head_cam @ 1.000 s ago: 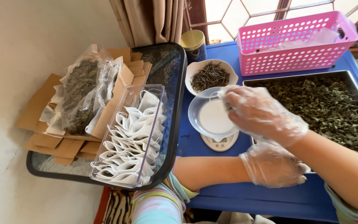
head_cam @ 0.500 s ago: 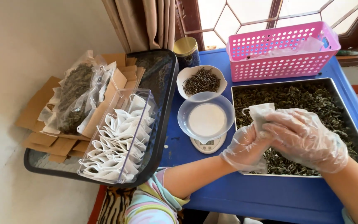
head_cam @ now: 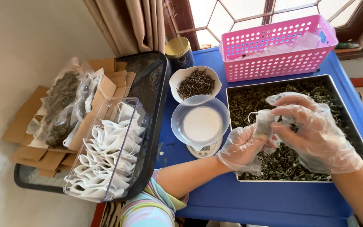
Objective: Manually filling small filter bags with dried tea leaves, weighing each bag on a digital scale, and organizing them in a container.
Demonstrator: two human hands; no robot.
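Both gloved hands up over the metal tray (head_cam: 360,138) of dried green leaves, sharing one small white filter bag (head_cam: 264,122). Left hand (head_cam: 244,148) pinching the bag's lower part from below, fingers closed on it. Right hand (head_cam: 311,130) wrapped over its right side, thumb and fingertips grasping the bag too. Bag standing roughly upright, long axis running top to bottom, mouth end pointing away toward the window side, a thin white string looping off its upper left corner. Hovering above the tray's left half, just clear of the leaves.

Left of the tray: a clear bowl (head_cam: 181,122) sitting on a small white scale (head_cam: 204,150), bowl looking empty. Beyond that, a white dish (head_cam: 176,80) of dark twiggy leaves. Further back from the tray, a dark jar with a gold lid (head_cam: 178,48). Directly behind the tray, a pink perforated basket (head_cam: 274,54), rectangular, with clear packets inside.

Far left of the tray, a black tray (head_cam: 158,122) carrying a clear rectangular box (head_cam: 106,168) packed with folded white filter bags, beside flat brown cardboard pieces (head_cam: 22,126) and clear plastic bags of dried leaves (head_cam: 61,105). Everything near the metal tray resting on a blue table (head_cam: 274,197).
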